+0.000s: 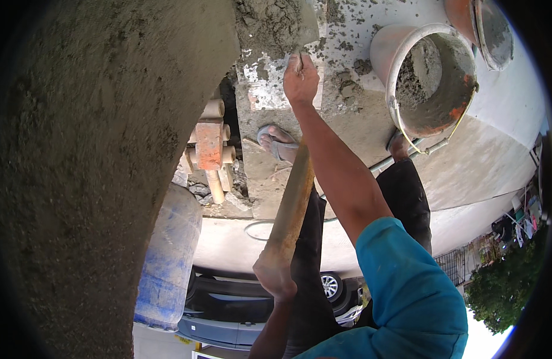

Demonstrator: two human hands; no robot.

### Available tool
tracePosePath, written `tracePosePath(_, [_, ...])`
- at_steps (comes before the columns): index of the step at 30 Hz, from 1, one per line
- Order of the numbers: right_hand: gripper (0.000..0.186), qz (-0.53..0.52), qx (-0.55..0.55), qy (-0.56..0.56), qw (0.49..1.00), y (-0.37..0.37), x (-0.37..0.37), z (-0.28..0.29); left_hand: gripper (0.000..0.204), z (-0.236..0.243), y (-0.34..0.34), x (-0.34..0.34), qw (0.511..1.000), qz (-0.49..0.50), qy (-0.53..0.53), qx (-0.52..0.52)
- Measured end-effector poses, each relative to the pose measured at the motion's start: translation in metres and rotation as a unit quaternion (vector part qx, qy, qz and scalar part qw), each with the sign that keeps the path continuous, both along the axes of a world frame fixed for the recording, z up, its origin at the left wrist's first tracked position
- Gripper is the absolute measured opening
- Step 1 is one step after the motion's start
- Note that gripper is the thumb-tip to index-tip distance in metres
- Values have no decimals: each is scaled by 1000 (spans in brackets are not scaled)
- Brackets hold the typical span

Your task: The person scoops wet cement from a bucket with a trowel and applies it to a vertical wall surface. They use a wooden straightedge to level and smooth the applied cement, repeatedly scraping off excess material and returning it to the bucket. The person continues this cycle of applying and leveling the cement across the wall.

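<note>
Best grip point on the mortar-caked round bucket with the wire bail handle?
Probably the wire bail handle, reached from the near side, by the feet. It hangs down over the near rim of the mortar-caked round bucket, slack and free to grip. The rim and inner wall are smeared with wet mortar, so they look slippery.

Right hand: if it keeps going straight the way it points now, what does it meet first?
The right hand grips a trowel pointing up the picture. Straight on, it meets the wet mortar pile the blade already sits against, beside the plastered wall. Depth is unclear, so blade contact is a judgement.
</note>
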State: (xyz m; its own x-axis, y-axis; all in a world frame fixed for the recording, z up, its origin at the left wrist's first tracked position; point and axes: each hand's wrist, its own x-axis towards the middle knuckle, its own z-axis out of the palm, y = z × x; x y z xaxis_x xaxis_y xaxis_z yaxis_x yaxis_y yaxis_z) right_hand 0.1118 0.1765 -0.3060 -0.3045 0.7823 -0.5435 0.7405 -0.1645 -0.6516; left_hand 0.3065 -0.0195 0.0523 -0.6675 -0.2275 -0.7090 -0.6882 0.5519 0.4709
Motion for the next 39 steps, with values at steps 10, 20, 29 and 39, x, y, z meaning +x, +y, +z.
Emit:
tracePosePath(10, [32, 21, -45, 90, 995, -29, -36, -17, 62, -1, -1, 14, 996, -46, 54, -61])
tracePosePath(20, [35, -68, -294, 173, 938, 40, 46, 127, 68, -9, 18, 28, 996, 20, 50, -67])
tracePosePath(29, [50, 131, 250, -192, 940, 126, 202, 221, 69, -6, 25, 20, 997, 53, 16, -49])
tracePosePath(39, [41, 214, 138, 2, 967, 101, -11, 117, 41, -10, 21, -6, 994, -57, -93, -16])
